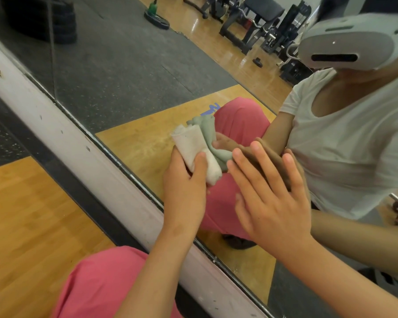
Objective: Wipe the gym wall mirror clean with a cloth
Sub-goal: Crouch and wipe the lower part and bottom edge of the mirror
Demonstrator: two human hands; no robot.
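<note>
The wall mirror (129,72) fills the upper right of the head view, its lower edge running diagonally above a white baseboard (83,143). My left hand (184,189) grips a bunched white cloth (195,150) and holds it against the glass near the mirror's lower edge. The cloth's reflection sits right behind it. To its right, my right hand (269,193) lies flat with spread straight fingers pressed on the glass, meeting its own reflection.
The mirror reflects a person in a white shirt, pink trousers and a headset, plus gym machines, a weight plate and dark rubber mat. My pink-trousered knee (101,285) sits low in view over the wood floor (25,214).
</note>
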